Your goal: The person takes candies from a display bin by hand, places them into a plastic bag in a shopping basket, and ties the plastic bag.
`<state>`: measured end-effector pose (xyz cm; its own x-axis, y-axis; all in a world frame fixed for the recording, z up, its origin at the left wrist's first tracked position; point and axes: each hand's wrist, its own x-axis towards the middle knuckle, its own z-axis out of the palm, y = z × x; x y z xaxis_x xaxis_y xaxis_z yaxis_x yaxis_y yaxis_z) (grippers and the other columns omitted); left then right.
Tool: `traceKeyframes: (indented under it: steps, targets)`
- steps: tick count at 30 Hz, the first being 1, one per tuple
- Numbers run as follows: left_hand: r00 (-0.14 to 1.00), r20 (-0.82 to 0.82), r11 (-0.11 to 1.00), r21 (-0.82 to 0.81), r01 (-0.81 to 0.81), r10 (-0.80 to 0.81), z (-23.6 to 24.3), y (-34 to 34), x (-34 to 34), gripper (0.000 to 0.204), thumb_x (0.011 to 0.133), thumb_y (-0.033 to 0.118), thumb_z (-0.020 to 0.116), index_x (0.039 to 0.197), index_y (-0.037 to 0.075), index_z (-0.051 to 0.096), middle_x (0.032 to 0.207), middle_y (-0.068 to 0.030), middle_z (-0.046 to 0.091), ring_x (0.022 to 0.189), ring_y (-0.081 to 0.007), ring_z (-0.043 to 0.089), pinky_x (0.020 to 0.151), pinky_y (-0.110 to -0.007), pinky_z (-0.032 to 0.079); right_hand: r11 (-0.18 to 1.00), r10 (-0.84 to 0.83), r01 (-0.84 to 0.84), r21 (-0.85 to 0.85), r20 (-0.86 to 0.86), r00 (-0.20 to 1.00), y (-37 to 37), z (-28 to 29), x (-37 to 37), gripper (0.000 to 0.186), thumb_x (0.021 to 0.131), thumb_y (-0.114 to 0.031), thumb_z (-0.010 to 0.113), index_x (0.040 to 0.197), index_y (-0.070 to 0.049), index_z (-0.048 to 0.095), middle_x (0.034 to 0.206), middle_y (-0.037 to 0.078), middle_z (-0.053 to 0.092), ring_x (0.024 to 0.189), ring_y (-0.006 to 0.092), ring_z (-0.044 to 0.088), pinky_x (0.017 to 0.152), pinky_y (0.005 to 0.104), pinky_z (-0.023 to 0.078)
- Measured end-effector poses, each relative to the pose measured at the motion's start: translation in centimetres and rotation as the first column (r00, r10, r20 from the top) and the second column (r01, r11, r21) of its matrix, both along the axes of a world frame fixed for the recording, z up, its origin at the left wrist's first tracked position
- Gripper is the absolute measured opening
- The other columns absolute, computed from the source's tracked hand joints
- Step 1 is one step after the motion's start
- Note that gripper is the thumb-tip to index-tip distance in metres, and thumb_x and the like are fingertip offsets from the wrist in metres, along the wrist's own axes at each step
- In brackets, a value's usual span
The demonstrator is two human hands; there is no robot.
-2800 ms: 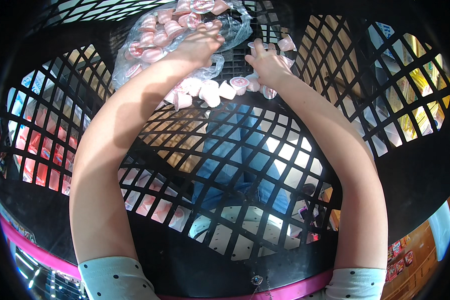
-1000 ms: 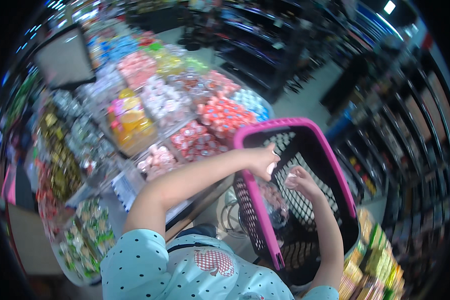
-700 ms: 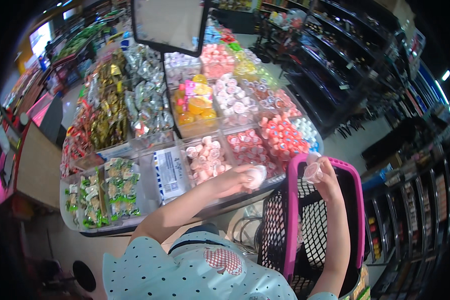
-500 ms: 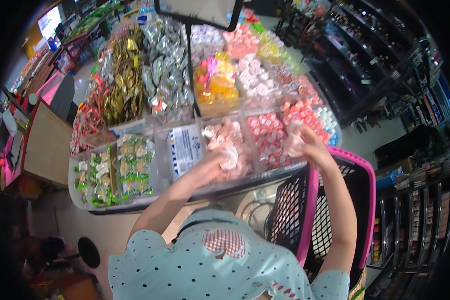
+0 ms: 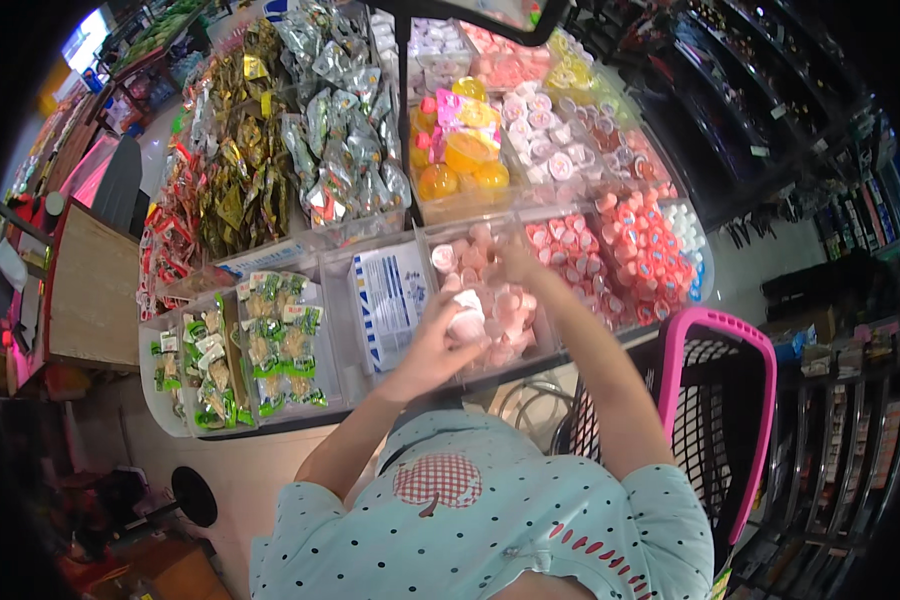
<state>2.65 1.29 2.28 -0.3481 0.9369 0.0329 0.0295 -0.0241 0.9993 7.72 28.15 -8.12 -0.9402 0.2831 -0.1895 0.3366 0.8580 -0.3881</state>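
A clear bin holds many small pale-pink jelly cups (image 5: 518, 310). Low over its left side, my left hand (image 5: 432, 350) is closed around a few small jelly cups (image 5: 467, 318) with whitish lids. My right hand (image 5: 515, 262) reaches down among the cups at the back of the same bin; its fingers are blurred and partly hidden, so whether it holds any is not visible. Directly right of that bin is another with deeper pink cups (image 5: 562, 255). On the left, beside my left hand, a bin contains a white and blue printed packet (image 5: 388, 300).
A black basket with a pink rim (image 5: 765, 400) stands at my right, against the display. Bins of green-ended snack packets (image 5: 285, 335), gold wrapped packets (image 5: 255, 140), silver packets (image 5: 345, 140) and yellow cups (image 5: 460, 180) fill the stand. A dark post and frame (image 5: 403, 90) rise at the back.
My right hand has swung left from beside the basket into the pale-pink cup bin; the pale cups it held no longer show. My left hand stays over that bin, still holding cups.
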Motion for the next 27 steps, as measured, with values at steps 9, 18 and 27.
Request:
traceKeyframes:
  steps: [9,18,27]
  targets:
    - [0.706,-0.659,0.960,-0.095,0.265,-0.260,-0.5,6.9,-3.7,0.049,0.068,0.019,0.072,0.108,-0.001,0.052,0.129,-0.0287,0.029,0.118,-0.0423,0.040,0.095,-0.042,0.040,0.993,-0.120,0.112,-0.048,-0.254,0.960,-3.2,-5.6,2.2,0.045,0.070,-0.011,0.065,0.115,-0.013,0.057,0.129,0.024,0.041,0.117,0.0444,0.040,0.098,0.0437,0.037]
    - [-0.080,-0.626,0.559,-0.740,0.375,-0.776,-6.1,16.7,-5.3,0.046,0.063,0.014,0.069,0.103,-0.004,0.057,0.117,-0.0252,0.044,0.077,-0.0319,0.060,0.063,-0.039,0.050,0.671,-0.716,0.485,-0.561,-0.320,0.620,-4.5,-3.9,6.6,0.042,0.075,-0.008,0.059,0.116,-0.003,0.055,0.117,0.019,0.056,0.110,0.0321,0.053,0.093,0.0371,0.042]
    - [-0.293,-0.667,0.553,-0.738,0.387,-0.685,-6.7,16.9,-6.1,0.043,0.076,0.015,0.057,0.117,0.004,0.052,0.103,-0.0142,0.060,0.085,-0.0301,0.062,0.067,-0.042,0.048,0.708,-0.687,0.511,-0.487,-0.309,0.657,-5.7,-2.8,7.6,0.043,0.074,-0.010,0.058,0.117,-0.001,0.054,0.116,0.021,0.056,0.109,0.0332,0.054,0.092,0.0376,0.043]
